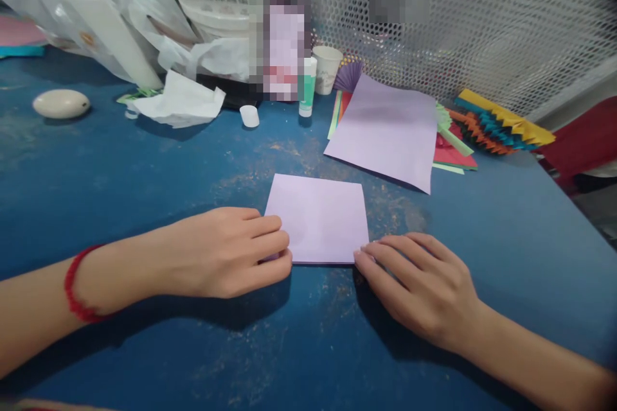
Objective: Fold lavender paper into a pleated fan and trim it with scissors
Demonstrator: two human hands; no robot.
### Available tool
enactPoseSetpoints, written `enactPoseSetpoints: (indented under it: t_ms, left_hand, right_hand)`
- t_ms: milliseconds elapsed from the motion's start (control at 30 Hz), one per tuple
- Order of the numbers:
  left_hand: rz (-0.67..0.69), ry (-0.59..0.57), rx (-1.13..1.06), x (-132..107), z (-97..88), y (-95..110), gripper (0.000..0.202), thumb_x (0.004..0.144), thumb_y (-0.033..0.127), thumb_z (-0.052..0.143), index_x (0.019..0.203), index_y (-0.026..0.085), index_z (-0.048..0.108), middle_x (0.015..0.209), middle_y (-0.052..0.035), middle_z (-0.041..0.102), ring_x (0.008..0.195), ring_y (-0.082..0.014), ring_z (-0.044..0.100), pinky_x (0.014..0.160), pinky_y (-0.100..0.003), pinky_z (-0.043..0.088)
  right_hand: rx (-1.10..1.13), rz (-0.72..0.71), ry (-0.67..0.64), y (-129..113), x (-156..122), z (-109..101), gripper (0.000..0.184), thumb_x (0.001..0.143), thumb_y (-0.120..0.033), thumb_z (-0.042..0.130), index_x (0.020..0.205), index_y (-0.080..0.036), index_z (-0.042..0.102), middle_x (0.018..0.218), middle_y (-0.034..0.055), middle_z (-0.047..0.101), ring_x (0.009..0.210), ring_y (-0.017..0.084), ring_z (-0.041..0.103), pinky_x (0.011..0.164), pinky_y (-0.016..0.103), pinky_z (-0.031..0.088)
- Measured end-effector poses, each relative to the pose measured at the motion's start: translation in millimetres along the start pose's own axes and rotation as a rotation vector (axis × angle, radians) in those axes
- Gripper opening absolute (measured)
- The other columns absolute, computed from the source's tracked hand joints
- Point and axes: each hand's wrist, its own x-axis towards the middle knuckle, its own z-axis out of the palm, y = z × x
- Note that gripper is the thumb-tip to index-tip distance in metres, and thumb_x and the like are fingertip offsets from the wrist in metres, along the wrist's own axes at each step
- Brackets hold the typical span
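Note:
A folded lilac sheet of paper (321, 215) lies flat on the blue table (144, 180). My left hand (226, 260), with a red string bracelet on the wrist, presses its curled fingers on the sheet's near left corner. My right hand (417, 282) lies with its fingers stretched and their tips on the near right corner. Neither hand lifts the paper.
A larger lilac sheet (385, 128) lies behind on coloured papers, beside pleated paper fans (496, 125). At the back stand a glue tube (307, 87) with its cap (249, 115) off, a paper cup (326, 69), crumpled tissue (178, 103), plastic bags and a pale oval object (61, 103). Mesh fencing lines the rear.

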Motion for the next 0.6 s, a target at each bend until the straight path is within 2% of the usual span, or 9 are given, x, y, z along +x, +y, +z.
enactPoseSetpoints:
  t_ms: [100, 200, 300, 433, 500, 600]
  left_hand:
    - [-0.054, -0.026, 0.004, -0.5, 3.2, 2.7, 0.027, 0.100, 0.011, 0.038, 0.087, 0.019, 0.061, 0.077, -0.0047, 0.058, 0.063, -0.0202, 0.051, 0.052, -0.035, 0.040]
    - [-0.129, -0.051, -0.054, -2.3, 7.8, 2.7, 0.019, 0.099, 0.015, 0.045, 0.085, 0.020, 0.057, 0.079, -0.0040, 0.057, 0.066, -0.0214, 0.050, 0.054, -0.037, 0.039]
    - [-0.180, -0.040, -0.080, -4.4, 11.1, 0.1, 0.020, 0.099, 0.015, 0.045, 0.082, 0.021, 0.054, 0.077, -0.0030, 0.056, 0.065, -0.0214, 0.048, 0.054, -0.038, 0.038]
    - [-0.240, -0.076, 0.005, -5.0, 10.8, -2.3, 0.020, 0.099, 0.018, 0.046, 0.081, 0.021, 0.053, 0.074, -0.0025, 0.055, 0.063, -0.0223, 0.050, 0.053, -0.039, 0.039]
    - [-0.285, -0.099, 0.043, -3.2, 8.9, -3.0, 0.021, 0.101, 0.022, 0.046, 0.081, 0.021, 0.054, 0.075, -0.0029, 0.055, 0.064, -0.0234, 0.052, 0.054, -0.040, 0.042]
    - [-0.322, -0.095, 0.039, 0.8, 5.8, -4.2, 0.023, 0.101, 0.022, 0.041, 0.087, 0.019, 0.060, 0.080, -0.0055, 0.061, 0.069, -0.0251, 0.058, 0.058, -0.041, 0.048]
  right_hand:
    - [-0.014, 0.030, -0.066, 0.6, 2.2, 1.9, 0.020, 0.099, -0.009, 0.054, 0.088, -0.014, 0.071, 0.080, 0.0056, 0.070, 0.069, 0.020, 0.054, 0.063, 0.037, 0.037]
    - [0.025, 0.117, -0.116, 2.4, 1.9, 7.3, 0.022, 0.101, -0.010, 0.052, 0.085, -0.017, 0.066, 0.079, 0.0050, 0.064, 0.068, 0.020, 0.048, 0.063, 0.035, 0.035]
    - [0.186, 0.236, -0.135, 6.4, -0.1, 14.0, 0.024, 0.105, -0.016, 0.046, 0.087, -0.018, 0.062, 0.085, 0.0057, 0.061, 0.072, 0.020, 0.047, 0.066, 0.033, 0.037]
    - [0.410, 0.424, -0.197, 11.4, -2.1, 18.3, 0.020, 0.108, -0.027, 0.046, 0.093, -0.018, 0.056, 0.087, 0.0045, 0.059, 0.077, 0.021, 0.048, 0.068, 0.033, 0.038]
    - [0.441, 0.485, -0.185, 11.8, -1.8, 18.4, 0.019, 0.107, -0.031, 0.050, 0.091, -0.020, 0.052, 0.085, 0.0034, 0.058, 0.076, 0.021, 0.049, 0.069, 0.034, 0.038]
    - [0.392, 0.479, -0.116, 10.0, -0.1, 17.9, 0.014, 0.105, -0.029, 0.053, 0.095, -0.020, 0.050, 0.086, 0.0033, 0.058, 0.078, 0.022, 0.050, 0.071, 0.035, 0.039]
